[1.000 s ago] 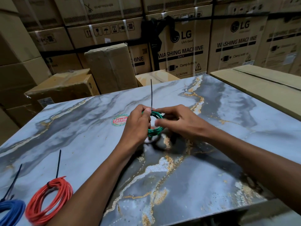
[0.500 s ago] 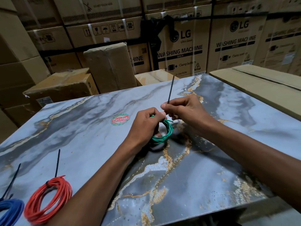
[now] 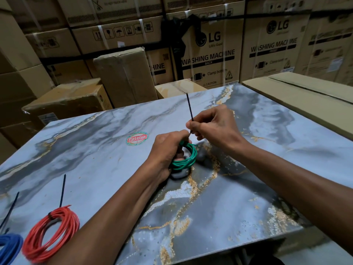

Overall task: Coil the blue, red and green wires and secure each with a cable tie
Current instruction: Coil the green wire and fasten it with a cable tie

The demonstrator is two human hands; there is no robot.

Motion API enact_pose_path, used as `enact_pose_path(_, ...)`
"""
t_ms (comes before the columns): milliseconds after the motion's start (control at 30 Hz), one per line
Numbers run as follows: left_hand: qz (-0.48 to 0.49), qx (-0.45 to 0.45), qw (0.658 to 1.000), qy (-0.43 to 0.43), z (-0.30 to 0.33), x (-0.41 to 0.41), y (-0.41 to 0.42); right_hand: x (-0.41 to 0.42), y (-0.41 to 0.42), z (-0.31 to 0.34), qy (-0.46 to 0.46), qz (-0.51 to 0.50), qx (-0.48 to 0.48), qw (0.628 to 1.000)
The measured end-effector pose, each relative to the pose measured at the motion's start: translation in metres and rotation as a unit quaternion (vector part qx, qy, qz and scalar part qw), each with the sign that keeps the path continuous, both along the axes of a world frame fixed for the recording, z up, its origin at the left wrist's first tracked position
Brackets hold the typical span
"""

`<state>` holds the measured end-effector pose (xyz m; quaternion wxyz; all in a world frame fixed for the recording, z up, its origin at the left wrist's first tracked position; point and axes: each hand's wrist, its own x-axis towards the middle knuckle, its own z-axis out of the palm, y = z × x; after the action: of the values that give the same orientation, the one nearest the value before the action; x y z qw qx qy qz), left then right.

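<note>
Two tied coils (image 3: 51,234) lie left of hands (image 3: 191,138).

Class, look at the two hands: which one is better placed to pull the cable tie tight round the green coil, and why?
The right hand: it already pinches the cable tie tail above the green coil. The left hand grips the coil, steadying it.

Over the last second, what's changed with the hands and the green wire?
The right hand took hold of the black cable tie tail and drew it up and to the right, off the green coil. The left hand kept gripping the coil. The red coil and blue coil stayed put.
</note>
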<state>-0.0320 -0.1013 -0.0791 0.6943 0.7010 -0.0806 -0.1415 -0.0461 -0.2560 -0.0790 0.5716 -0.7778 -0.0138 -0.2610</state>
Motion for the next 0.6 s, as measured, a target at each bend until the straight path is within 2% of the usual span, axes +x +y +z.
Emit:
enact_pose_path(133,0.001,0.000,0.999,-0.034,-0.001,0.002,0.002,0.001,-0.003,0.000,0.012,0.014,0.019,1.000)
enact_pose_path(233,-0.014,-0.013,0.999,-0.025,-0.003,0.003,0.006,-0.006,-0.003,0.000,0.047,0.077,0.108,0.990)
enact_pose_path(333,-0.001,-0.050,0.999,-0.007,-0.002,0.009,0.010,-0.011,0.006,0.006,0.068,0.100,0.187,0.975)
enact_pose_path(500,0.058,-0.113,0.992,0.004,-0.002,0.021,0.014,-0.019,0.029,0.001,0.170,0.179,0.184,0.951)
enact_pose_path(600,0.095,-0.125,0.988,0.011,-0.003,0.027,0.017,-0.027,0.033,-0.001,0.189,0.224,0.197,0.935)
